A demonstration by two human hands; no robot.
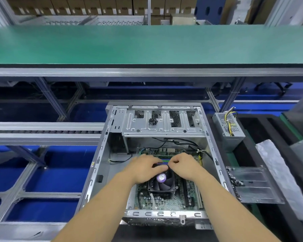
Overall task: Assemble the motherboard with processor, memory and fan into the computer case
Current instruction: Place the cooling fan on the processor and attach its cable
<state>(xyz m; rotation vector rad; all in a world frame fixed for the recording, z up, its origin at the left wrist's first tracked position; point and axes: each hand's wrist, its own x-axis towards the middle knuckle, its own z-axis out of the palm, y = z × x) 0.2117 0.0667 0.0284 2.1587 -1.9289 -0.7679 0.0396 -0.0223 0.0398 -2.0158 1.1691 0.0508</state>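
Two hands — left hand (143,169), right hand (184,165) — fingers curled on memory module (162,163), case (94,172) walls near.

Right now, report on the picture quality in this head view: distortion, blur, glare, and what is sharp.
Head view: wide-angle bending curves the green conveyor belt and rails near the edges; the far shelves of boxes are soft and smeared; the computer case, fan and both hands, left hand and right hand, are fairly sharp; lighting is even, with mild sheen on the case metal and no hard shadows.

Both forearms reach into case (101,154); left hand (144,169) and right hand (184,165) side by side over fan (162,184), fingers curled, fingertips nearly meeting.
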